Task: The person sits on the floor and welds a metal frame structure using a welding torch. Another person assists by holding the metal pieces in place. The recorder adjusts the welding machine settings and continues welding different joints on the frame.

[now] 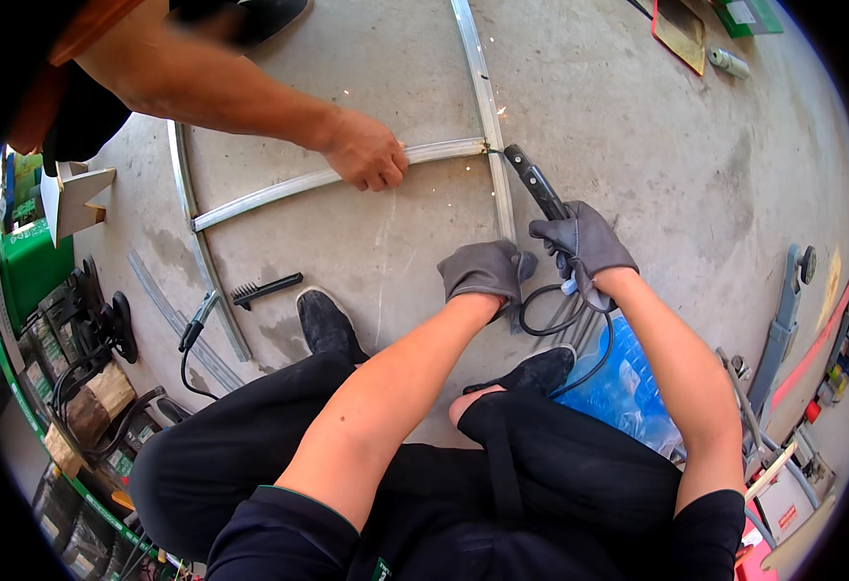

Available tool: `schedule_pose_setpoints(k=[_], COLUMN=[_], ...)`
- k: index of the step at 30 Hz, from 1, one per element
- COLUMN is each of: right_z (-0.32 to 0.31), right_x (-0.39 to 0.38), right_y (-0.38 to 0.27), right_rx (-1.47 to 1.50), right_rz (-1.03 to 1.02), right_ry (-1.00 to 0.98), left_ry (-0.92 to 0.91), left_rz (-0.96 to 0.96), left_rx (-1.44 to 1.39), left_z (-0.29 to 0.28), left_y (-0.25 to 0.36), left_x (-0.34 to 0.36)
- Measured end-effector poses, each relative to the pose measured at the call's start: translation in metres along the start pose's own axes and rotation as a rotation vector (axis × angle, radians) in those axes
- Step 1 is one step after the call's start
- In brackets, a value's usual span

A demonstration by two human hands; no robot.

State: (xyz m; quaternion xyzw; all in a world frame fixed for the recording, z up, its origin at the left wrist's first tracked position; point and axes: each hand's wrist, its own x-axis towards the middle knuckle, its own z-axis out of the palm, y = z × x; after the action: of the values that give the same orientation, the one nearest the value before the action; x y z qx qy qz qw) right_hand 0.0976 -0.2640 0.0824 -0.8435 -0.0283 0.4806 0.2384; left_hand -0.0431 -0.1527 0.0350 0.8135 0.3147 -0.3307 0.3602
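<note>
Both my hands wear grey gloves. My right hand (584, 244) is closed round a black welding electrode holder (538, 184), its thin tip at the joint between two metal bars. My left hand (484, 270) is closed on the near end of the long right-hand metal bar (488, 97). From that joint a metal crossbar (284, 187) runs left to the left-hand metal bar (181, 174). Another person's bare hand (364, 152) presses on the crossbar. The holder's black cable (606, 360) loops below my right hand.
A wire brush (268, 289) and a clamp with a cable (198, 322) lie left of my feet. Blue plastic sheeting (628, 387) lies by my right shoe. Far right are a spray can (729, 64) and a green box (749, 16). A green bin (35, 263) stands left.
</note>
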Motion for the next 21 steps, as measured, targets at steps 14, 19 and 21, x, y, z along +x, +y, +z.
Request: schedule_pose_setpoints(k=[14,19,21], right_z=[0.007,-0.009,-0.015], right_x=[0.002,-0.013,-0.014], right_y=[0.032,0.012,-0.007], right_rx=[-0.209,0.061,-0.142], right_rz=[-0.123,-0.022,-0.092], right_ry=[0.094,0.051,0.259], left_ry=[-0.007,-0.061,-0.069], left_rz=[0.002,-0.012,0.004], left_rx=[0.016,0.05,0.034], left_z=[-0.003,-0.009,-0.01], left_y=[0.002,0.007,0.005], left_x=[0.001,0.001,0.0])
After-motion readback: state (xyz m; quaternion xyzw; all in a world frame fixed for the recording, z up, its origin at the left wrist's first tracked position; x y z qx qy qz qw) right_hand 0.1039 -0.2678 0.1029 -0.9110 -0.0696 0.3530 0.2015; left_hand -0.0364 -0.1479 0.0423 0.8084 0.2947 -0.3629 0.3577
